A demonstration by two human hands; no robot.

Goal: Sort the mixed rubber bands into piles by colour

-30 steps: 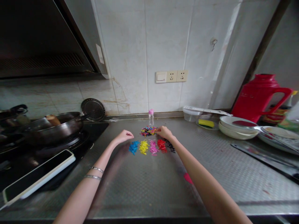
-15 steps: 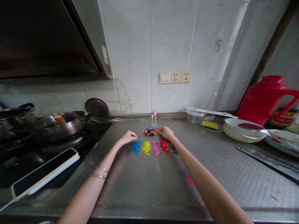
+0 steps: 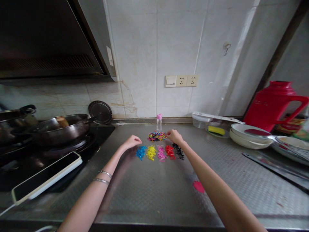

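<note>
We are sorting small coloured pieces by colour on the steel bench (image 3: 149, 190), and the step in hand looks like picking the next piece. Our right hand (image 3: 175, 137) reaches to the right edge of the mixed pile (image 3: 156, 136), which lies just in front of a little pink-capped bottle (image 3: 159, 121) near the wall. Its fingers are drawn narrow at the pile's rim, but the pieces are too small for us to tell whether one is pinched between them. Our left hand (image 3: 132, 141) rests on the bench just left of the pile. It is curled loosely shut, and we cannot tell if it holds anything. Nearer us the sorted heaps sit in a row, close together but apart: blue (image 3: 141, 152), yellow (image 3: 151, 152), pink (image 3: 160, 152), red (image 3: 170, 151) and black (image 3: 179, 151), the black one just under our right wrist. The next move, as we judge it, calls for a fine pinch on one piece alone. It should be lifted clear without dragging its neighbours, its colour read, and then set on the matching heap. The heaps lie so close that a careless drop or a brushing wrist could mix them, the black one above all.
</note>
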